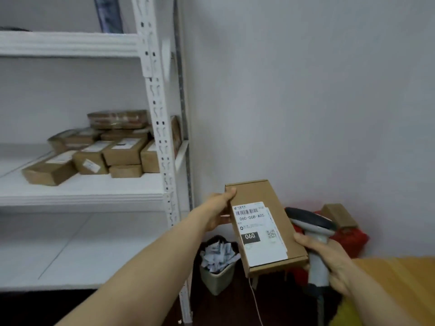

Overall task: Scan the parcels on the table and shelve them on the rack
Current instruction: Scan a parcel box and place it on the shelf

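left hand (217,211) grips labelled parcel (263,225) by its far edge | right hand (329,262) holds scanner (313,234) – touching parcel's near corner | rack (162,128) – boxes (98,149) stacked on middle shelf

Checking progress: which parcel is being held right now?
The parcel labelled 060, gripped by the left hand beside the scanner; the rest lie stacked on the rack, plus a box on the red bag.

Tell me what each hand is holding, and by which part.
The left hand holds the labelled parcel by its far left edge; the right hand holds the scanner by its handle.
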Available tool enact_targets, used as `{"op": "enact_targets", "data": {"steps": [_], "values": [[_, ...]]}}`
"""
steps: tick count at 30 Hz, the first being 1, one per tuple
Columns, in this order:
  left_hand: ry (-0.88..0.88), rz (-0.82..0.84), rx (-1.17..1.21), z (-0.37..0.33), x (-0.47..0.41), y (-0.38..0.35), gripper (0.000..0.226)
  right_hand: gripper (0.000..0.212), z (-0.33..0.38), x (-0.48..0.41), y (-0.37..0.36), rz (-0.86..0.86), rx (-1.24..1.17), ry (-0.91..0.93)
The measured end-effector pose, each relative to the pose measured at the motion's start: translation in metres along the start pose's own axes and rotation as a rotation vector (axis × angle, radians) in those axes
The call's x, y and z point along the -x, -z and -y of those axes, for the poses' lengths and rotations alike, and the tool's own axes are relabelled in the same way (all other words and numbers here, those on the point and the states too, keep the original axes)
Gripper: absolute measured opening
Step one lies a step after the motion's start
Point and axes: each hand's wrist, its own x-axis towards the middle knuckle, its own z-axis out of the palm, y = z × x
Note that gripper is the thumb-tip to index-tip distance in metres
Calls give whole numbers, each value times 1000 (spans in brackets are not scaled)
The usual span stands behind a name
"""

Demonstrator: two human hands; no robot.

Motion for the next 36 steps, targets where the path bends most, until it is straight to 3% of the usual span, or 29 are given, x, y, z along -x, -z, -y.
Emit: {"op": "enact_targets", "data": {"steps": [3, 6, 12, 16, 22, 28, 36], "values": [[-22, -21, 40, -11, 11, 62, 43, 57, -5, -12, -65, 40, 4, 41], [47, 102, -49, -23, 25, 119, 17, 47, -11, -22, -132, 88, -26, 78], [99, 153, -170, -36, 50, 277, 32, 54, -52, -42, -299, 196, 0, 39], [14, -14, -108, -56, 66, 385, 34, 60, -80, -50, -415, 256, 13, 19], [-117, -321, 59, -87, 81, 518, 29, 30, -103, -66, -529, 285, 67, 8], [-222, -667, 132, -113, 61, 609, 24, 19, -101, -93, -606, 364, 114, 24], [-220, -817, 112, -157, 0, 679, 11, 18, -99, -141, -678, 434, 121, -8]]}}
